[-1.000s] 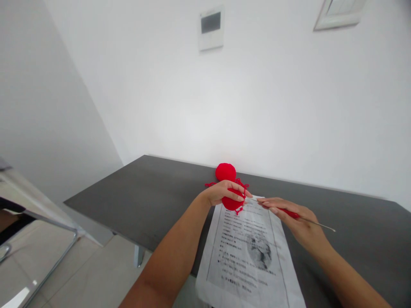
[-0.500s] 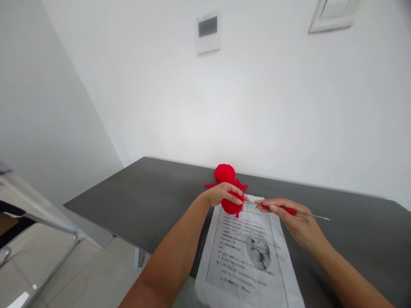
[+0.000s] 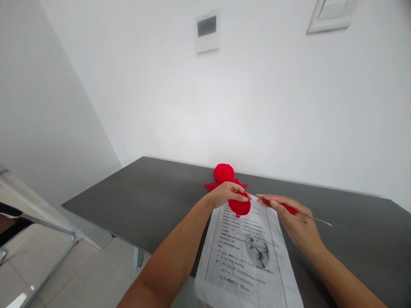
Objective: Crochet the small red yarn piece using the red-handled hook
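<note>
My left hand is closed on a round red crochet piece, with the fingers over its upper edge and a small loop at its lower edge. In my right hand is a crochet hook with a red handle and metal shafts at both ends. The hook's left end reaches the edge of the piece by my left fingertips; its very tip is hard to make out. Behind my left hand lies a ball of red yarn, with loose red strands around it.
A printed sheet of paper with a dark oval picture lies under my hands on the dark grey table. The white wall behind holds a panel and a switch. A chair's metal frame stands at the left.
The red crochet piece has turned and shifted slightly right in my left hand. The hook tilts a little more, its left end higher. The camera view has shifted slightly.
</note>
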{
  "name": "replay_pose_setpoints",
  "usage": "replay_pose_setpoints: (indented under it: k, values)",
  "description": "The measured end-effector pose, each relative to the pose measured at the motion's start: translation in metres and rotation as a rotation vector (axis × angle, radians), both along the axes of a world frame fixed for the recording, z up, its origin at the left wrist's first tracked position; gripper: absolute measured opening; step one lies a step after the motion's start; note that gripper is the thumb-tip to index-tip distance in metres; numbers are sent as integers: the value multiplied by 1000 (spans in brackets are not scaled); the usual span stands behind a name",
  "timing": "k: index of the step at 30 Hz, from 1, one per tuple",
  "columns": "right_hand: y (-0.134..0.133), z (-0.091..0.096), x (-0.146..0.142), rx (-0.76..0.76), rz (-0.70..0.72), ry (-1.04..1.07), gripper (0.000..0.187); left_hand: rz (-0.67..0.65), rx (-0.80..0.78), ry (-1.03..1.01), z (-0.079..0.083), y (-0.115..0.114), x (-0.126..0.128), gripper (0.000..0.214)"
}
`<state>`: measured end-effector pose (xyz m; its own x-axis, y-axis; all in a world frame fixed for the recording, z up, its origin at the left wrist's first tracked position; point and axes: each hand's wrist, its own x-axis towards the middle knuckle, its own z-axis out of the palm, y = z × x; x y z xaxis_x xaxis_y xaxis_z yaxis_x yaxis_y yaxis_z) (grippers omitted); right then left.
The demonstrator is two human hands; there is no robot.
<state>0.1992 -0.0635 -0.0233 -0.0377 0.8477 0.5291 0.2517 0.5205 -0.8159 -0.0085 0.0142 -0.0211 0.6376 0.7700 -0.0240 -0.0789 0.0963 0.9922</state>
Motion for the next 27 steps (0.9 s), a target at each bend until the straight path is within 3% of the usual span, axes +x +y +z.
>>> replay_pose_setpoints:
  k: [10, 16, 27]
  values:
    - [-3, 7, -5, 48, 56, -150, 17, -2, 17, -71, 2, -4, 4, 55]
    - [-1, 5, -5, 95, 59, -273, 16, -51, 43, -42, 5, -9, 8, 54]
    - [-9, 9, -5, 41, 223, -224, 11, -121, 24, -12, 3, -12, 15, 56]
